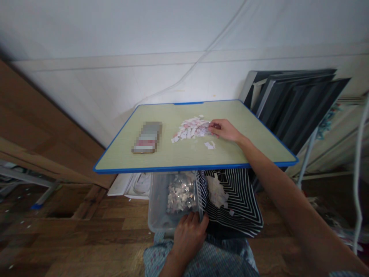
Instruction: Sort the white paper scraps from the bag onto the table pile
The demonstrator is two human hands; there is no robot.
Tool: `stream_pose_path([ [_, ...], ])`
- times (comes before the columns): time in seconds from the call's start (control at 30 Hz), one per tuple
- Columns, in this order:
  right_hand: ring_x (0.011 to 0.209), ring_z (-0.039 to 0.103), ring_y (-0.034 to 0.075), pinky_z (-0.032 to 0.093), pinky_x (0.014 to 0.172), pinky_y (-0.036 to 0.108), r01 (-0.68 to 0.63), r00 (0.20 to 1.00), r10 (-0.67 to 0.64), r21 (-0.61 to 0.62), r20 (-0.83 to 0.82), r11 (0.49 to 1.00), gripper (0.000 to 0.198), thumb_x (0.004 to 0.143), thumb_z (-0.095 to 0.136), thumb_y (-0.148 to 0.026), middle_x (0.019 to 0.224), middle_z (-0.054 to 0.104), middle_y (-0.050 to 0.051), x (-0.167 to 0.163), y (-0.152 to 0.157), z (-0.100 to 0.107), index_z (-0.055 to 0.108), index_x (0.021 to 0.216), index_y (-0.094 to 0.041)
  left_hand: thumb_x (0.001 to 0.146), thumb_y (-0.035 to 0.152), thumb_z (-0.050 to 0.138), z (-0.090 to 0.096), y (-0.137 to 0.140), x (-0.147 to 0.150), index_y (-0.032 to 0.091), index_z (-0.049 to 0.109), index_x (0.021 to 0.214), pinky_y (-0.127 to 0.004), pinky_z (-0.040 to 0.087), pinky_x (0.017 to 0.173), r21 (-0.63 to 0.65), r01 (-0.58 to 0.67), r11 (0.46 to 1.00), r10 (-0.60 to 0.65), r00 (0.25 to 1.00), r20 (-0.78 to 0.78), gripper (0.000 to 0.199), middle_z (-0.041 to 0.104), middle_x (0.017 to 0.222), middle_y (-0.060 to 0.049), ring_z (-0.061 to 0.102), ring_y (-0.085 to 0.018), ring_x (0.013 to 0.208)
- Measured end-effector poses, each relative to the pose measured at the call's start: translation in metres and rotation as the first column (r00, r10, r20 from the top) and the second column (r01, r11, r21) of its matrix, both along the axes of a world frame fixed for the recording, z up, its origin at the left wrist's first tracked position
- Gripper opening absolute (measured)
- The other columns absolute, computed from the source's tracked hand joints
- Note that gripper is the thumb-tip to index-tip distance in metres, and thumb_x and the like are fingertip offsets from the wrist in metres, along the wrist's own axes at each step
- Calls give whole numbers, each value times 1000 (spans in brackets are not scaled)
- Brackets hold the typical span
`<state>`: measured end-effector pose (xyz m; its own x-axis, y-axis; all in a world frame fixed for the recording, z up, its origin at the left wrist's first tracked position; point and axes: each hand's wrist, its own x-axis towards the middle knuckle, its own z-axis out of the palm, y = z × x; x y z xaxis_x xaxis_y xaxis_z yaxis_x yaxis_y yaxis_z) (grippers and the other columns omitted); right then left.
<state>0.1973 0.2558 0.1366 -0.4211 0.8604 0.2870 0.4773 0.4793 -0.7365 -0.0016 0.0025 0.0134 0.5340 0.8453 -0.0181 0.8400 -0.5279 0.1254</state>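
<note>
My right hand is at the right side of a pile of small white and pinkish paper pieces on the table. Its fingertips are drawn together at the pile's edge; whatever they pinch is too small to make out. A few loose paper pieces lie nearer the table's front edge. Below the table, my left hand has its fingers curled over the near right rim of a clear plastic bin. Inside the bin are many small pieces, some in shiny clear wrapping.
A pixelated phone-like object lies on the left of the blue-edged table. Beside the bin, black-and-white striped fabric holds more paper pieces. Dark panels lean at the right; a brown cardboard surface stands left.
</note>
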Motion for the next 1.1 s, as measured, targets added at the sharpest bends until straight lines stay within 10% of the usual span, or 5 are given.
stream_pose_path([
  [0.53, 38, 40, 5, 32, 38, 19, -24, 998, 19, -77, -65, 997, 17, 67, 59, -28, 47, 48, -4, 5, -7, 10, 52, 62, -13, 75, 18, 58, -1, 0, 0, 19, 48, 112, -34, 46, 68, -22, 3, 1000, -3, 1000, -12, 39, 57, 89, -6, 53, -22, 81],
  [0.73, 41, 43, 5, 35, 42, 19, -258, 965, 261, -177, -10, 950, 20, 71, 57, -31, 48, 49, -4, -1, -11, 7, 51, 62, -13, 74, 18, 60, 1, 0, -1, 19, 48, 112, -35, 46, 67, -8, 3, 1000, -3, 1000, -6, 40, 57, 88, -7, 54, -23, 81],
  [1.1, 41, 42, 5, 35, 41, 19, -178, 984, 178, -133, -12, 975, 21, 72, 57, -32, 51, 49, -3, -2, -9, 6, 52, 65, -13, 74, 20, 61, 1, 0, 0, 19, 48, 113, -34, 47, 67, -11, 2, 1000, -2, 1000, -10, 41, 57, 88, -6, 54, -23, 80],
])
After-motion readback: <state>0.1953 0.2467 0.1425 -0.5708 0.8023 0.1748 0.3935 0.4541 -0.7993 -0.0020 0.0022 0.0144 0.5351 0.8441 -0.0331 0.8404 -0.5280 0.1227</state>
